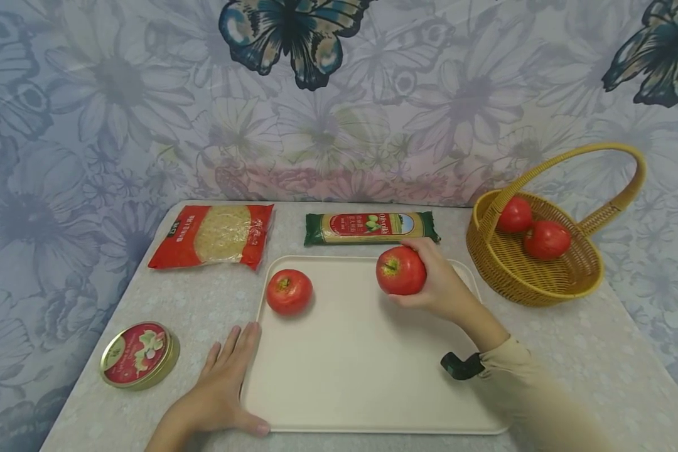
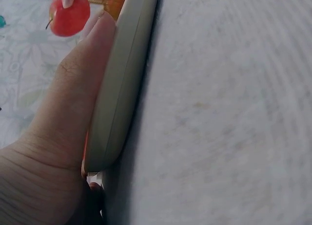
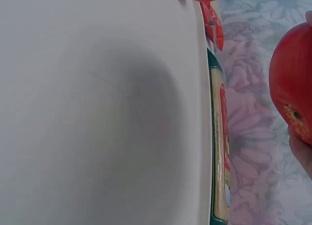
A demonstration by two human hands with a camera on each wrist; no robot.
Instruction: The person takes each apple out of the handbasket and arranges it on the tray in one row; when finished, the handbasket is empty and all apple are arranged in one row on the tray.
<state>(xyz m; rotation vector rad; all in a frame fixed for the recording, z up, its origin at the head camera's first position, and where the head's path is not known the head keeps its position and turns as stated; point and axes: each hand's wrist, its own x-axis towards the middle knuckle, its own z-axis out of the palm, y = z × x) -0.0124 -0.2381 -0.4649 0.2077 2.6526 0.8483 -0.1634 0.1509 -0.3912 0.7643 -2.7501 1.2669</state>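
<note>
My right hand (image 1: 443, 285) grips a red apple (image 1: 401, 270) over the far right part of the cream tray (image 1: 350, 376). The right wrist view shows this apple (image 3: 292, 84) held up off the tray, its shadow falling on the surface. A second red apple (image 1: 289, 292) rests in the tray's far left corner. At the tray's left edge lies my left hand (image 1: 220, 383), fingers straight and thumb at the near rim. Seen from the left wrist, the thumb (image 2: 73, 84) runs along the tray's side (image 2: 119, 88).
A yellow wicker basket (image 1: 486, 263) with a tall handle holds two red apples (image 1: 548, 240) at the right. Behind the tray lie a green-ended pasta packet (image 1: 370, 227) and a red bag (image 1: 211, 235) with a clear window. A round red-lidded tin (image 1: 139, 355) stands at the left.
</note>
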